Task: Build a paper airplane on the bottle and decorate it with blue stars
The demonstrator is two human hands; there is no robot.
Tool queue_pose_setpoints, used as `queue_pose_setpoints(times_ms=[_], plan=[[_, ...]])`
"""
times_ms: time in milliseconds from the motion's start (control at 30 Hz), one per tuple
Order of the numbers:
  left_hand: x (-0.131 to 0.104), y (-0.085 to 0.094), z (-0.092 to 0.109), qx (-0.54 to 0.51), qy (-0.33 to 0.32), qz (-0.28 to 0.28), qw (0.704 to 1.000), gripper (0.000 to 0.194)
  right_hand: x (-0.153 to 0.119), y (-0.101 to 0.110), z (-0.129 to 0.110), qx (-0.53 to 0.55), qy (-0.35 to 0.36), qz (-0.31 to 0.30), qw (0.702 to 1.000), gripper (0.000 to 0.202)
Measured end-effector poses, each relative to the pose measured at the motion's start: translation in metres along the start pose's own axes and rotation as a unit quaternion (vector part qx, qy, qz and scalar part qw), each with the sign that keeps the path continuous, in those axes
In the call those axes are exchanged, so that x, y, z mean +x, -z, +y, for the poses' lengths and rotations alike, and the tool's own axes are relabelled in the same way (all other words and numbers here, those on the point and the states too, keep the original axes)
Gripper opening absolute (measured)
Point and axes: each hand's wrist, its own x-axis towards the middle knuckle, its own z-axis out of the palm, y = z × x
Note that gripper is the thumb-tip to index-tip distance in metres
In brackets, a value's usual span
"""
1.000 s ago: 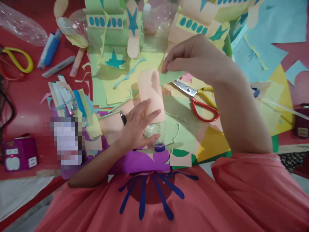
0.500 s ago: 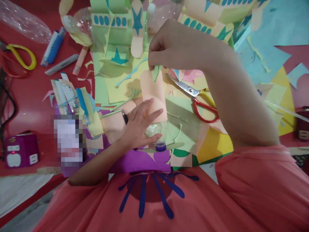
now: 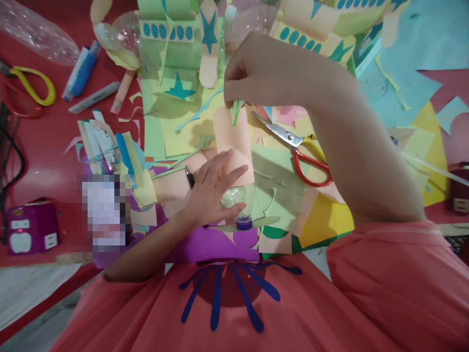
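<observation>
Left hand [image 3: 207, 196]: spread over bottle [image 3: 246, 194], unclasped; steady pressure advisable. Right hand [image 3: 261, 71]: pinching green paper [image 3: 236, 114], preferably lightly.

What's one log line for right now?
left hand: on paper-wrapped bottle | right hand: pinching green paper | scissors at right: untouched
</observation>
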Motion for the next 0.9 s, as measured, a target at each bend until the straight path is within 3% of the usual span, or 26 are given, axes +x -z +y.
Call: queue_pose_setpoints(times_ms=[333,433,533,600,700,800,900], plan=[[0.0,-0.003,-0.001,0.04,-0.009,0.011,0.999,0.069,-0.002,0.005,-0.002,-0.024,-0.006,-0.018,1.0,0.038],[0.0,-0.002,0.0,0.035,-0.014,0.011,0.999,0.07,-0.005,0.003,0.0,-0.003,-0.005,0.024,1.0,0.042],[0.0,-0.001,0.0,0.027,-0.02,0.004,0.999,0.07,-0.013,-0.004,0.004,0.045,-0.024,0.104,0.993,0.037],[0.0,0.0,0.0,0.025,-0.019,0.0,1.0,0.069,-0.02,-0.01,0.007,0.087,0.001,0.151,0.985,0.03],[0.0,0.0,0.0,0.03,-0.014,-0.004,0.999,0.068,-0.032,-0.02,0.013,0.125,0.056,0.162,0.977,0.01],[0.0,0.0,0.0,0.031,-0.011,-0.003,0.999,0.068,-0.039,-0.028,0.018,0.127,0.094,0.158,0.975,0.03],[0.001,0.001,0.001,0.029,-0.014,-0.001,0.999,0.068,-0.039,-0.033,0.024,0.14,0.111,0.159,0.971,0.036]])
